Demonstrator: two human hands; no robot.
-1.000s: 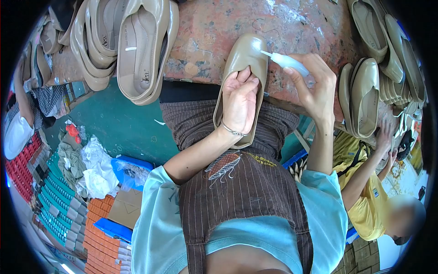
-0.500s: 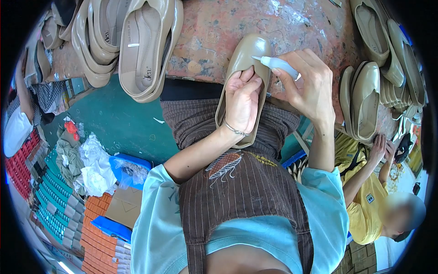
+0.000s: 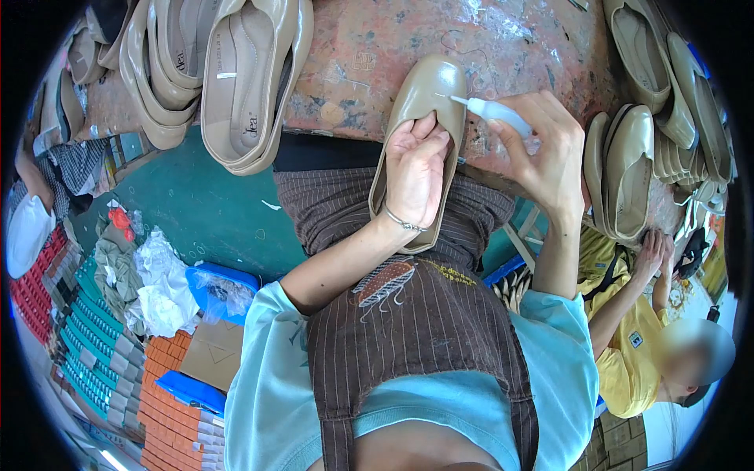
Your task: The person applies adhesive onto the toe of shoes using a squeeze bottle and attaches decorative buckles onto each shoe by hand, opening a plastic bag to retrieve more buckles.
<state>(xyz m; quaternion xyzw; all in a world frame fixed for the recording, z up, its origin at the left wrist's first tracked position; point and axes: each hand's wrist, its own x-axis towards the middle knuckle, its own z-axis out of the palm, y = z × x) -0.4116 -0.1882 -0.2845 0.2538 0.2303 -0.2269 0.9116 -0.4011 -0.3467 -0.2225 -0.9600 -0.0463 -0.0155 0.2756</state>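
A glossy beige slip-on shoe [image 3: 428,86] is in my left hand [image 3: 416,169], toe pointing away from me over the table edge. The fingers of that hand reach into the shoe's opening, with the thumb over them. My right hand [image 3: 546,149] is closed round a small white squeeze bottle [image 3: 503,115] with a thin nozzle. The nozzle tip is over the right side of the shoe's upper, near the vamp; whether it touches cannot be made out. A short pale line shows on the upper, left of the tip.
Beige shoes [image 3: 243,94] are stacked at the table's left, and more shoes [image 3: 628,173] stand at the right. The worktable [image 3: 338,71] is worn and stained. A co-worker in a yellow shirt [image 3: 628,345] sits at the right. A blue bin [image 3: 236,314] stands on the floor at the left.
My right hand has moved slightly to the right with the bottle, taking the nozzle tip across the upper. A short pale line now shows there. My left hand stays on the shoe.
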